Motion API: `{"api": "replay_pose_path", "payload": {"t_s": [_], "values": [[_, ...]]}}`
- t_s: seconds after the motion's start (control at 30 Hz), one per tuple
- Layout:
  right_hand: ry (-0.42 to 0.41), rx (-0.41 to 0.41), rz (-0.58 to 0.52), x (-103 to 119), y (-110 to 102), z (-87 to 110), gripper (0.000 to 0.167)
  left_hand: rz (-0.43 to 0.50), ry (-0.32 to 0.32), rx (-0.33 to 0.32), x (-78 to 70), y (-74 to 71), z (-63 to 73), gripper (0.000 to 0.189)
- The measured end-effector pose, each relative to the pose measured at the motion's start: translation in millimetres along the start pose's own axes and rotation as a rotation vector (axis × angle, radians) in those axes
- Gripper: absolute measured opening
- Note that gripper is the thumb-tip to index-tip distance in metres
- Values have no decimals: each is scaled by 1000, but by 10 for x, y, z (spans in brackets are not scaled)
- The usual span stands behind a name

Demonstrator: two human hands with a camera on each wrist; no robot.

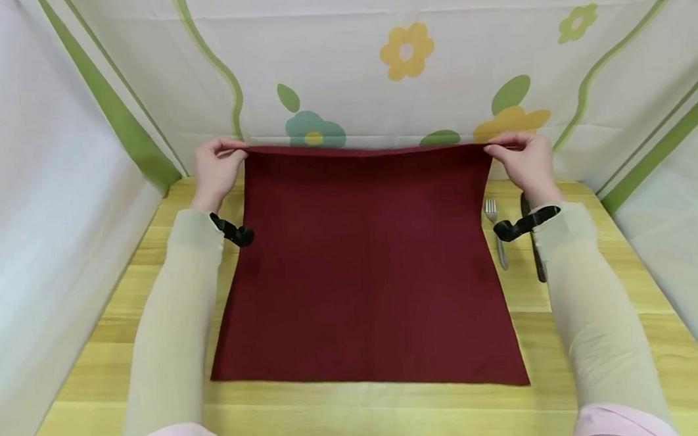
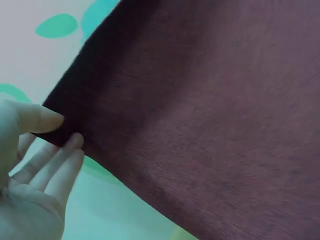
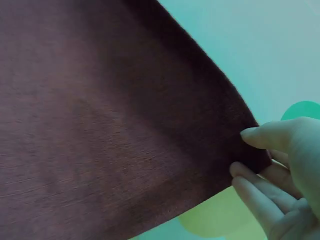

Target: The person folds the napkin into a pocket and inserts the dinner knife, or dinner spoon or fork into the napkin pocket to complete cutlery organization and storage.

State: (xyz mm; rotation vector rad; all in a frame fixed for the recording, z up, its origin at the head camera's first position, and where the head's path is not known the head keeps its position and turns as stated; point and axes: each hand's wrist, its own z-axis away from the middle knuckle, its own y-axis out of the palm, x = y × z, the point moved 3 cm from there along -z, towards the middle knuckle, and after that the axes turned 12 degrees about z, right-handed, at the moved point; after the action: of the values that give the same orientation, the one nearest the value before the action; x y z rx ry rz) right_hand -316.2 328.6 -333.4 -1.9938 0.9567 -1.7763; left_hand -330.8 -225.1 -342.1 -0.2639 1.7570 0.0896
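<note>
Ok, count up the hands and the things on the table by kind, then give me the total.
Maroon cloth: 1
Fork: 1
Dark utensil, partly hidden: 1
Left hand and right hand: 2
Total: 5

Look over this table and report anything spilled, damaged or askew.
Nothing stands out: no spill or damage shows. The cloth is raised at its far edge because the left hand and right hand pinch its corners. A fork lies beside it; a dark item nearby is partly hidden.
</note>
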Motion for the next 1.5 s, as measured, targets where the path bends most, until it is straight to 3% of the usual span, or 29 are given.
{"api": "replay_pose_path", "payload": {"t_s": [0.13,0.2,0.3,0.43,0.7,0.9,1.0,1.2,1.37,1.5], "values": [[-19,-45,-60,22,-64,16,27,61,32,-1,-83,-4,-34,19],[-37,-53,-27,0,-80,39,27,56,32,14,-53,-23,10,20],[-80,-42,82,-91,-56,122,30,21,44,44,93,-66,129,22],[-83,48,217,-267,15,288,38,-55,34,59,340,-111,307,23],[-67,160,221,-483,139,592,42,-30,-82,155,608,-103,628,25],[27,169,167,-629,231,739,50,-19,-221,172,722,-68,818,43],[50,182,99,-700,296,765,45,-10,-241,149,753,-54,860,47],[144,203,-72,-781,350,780,53,39,-272,86,799,-50,869,40],[204,238,-215,-756,331,764,50,28,-319,105,745,-60,852,52],[217,265,-210,-733,275,775,44,13,-354,127,706,-89,833,47]]}}
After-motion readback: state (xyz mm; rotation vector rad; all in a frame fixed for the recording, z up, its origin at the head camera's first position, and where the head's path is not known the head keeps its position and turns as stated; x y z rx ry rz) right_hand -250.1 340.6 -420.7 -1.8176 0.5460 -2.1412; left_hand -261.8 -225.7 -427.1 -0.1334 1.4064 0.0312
